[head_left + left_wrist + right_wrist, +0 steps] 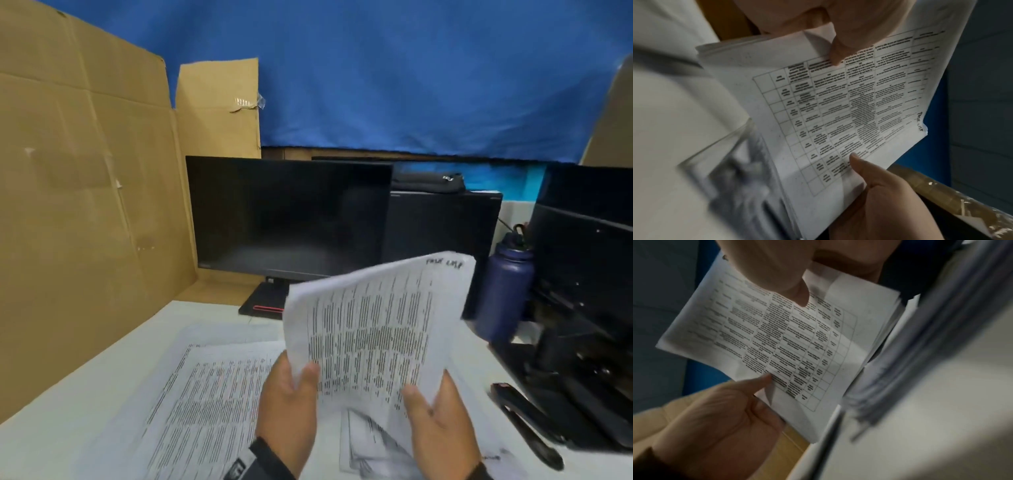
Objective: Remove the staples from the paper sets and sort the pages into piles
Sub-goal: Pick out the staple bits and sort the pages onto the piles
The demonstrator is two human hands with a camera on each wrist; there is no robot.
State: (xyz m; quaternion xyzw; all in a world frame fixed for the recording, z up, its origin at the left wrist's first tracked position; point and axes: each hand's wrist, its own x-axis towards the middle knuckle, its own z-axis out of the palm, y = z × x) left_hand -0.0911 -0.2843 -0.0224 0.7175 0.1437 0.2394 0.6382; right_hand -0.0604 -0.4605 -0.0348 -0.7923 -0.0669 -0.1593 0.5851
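Gripping paper set (373,329) upright, left hand (291,401), right hand (435,421), thumbs in front

The printed table on the paper set (373,329) is blurred in all 3 views, so neither its text nor the handwritten note at its top corner can be read, and no staple can be made out. The fingers of the left hand (291,404) and right hand (438,418) are hidden behind the sheets, with only the thumbs exposed. The pages on the desk (205,394) are smeared and cut off by the lower edge of the head view, and the black tool (524,425) at the right is too blurred to be identified.
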